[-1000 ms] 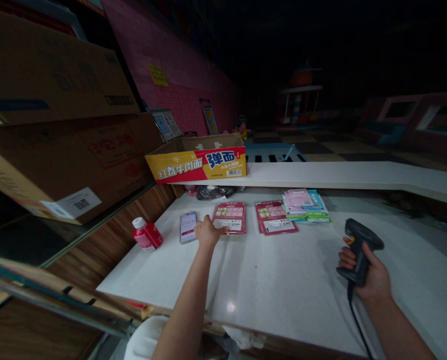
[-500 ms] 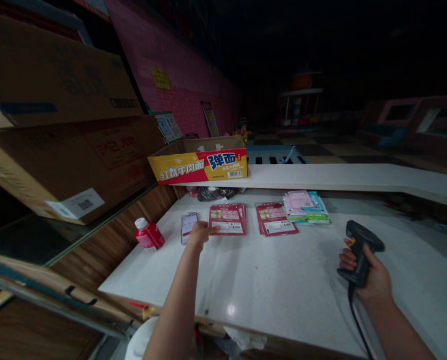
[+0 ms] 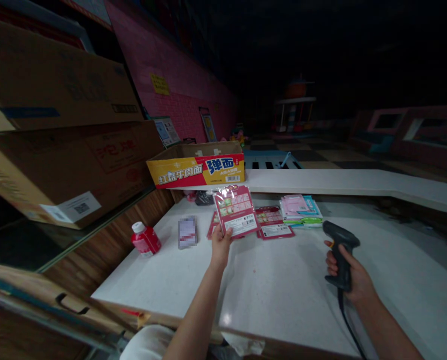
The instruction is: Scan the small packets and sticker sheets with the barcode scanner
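Holding up a red-and-pink flat plastic packet [image 3: 236, 210], the left hand [image 3: 220, 246] reaches out over a white speckled counter [image 3: 283, 290]; this is the head camera's view, the only one. Thumb and fingers pinch the packet's lower edge, so it stands nearly upright above the counter, just in front of the packets that lie flat. Its printed face and white barcode label are turned toward the camera. Gripped that low, the label stays uncovered by the fingers.

To the right, well apart from it, the right hand [image 3: 353, 282] is wrapped closed around the handle of a black pistol-shaped barcode scanner [image 3: 341, 245]. The scanner head tilts forward and left, toward the packet side of the counter. Its dark cable [image 3: 349, 325] trails down beside the forearm.

Behind the raised packet, more red packets [image 3: 274, 224] lie flat in low piles. Just right of them is a neat stack of pastel pink, blue and green packets [image 3: 301, 207]. The piles seem sorted by colour and lie within arm's reach.

Left of the piles lies a flat phone [image 3: 187, 232], its screen blurred. Further left stands a small red bottle with a white cap [image 3: 146, 240].

At the back, an open yellow-and-red cardboard box [image 3: 196, 167] sits on a raised white ledge [image 3: 339, 180]. Large brown cardboard cartons [image 3: 69, 165] lean along the left wall. The room beyond is dark.
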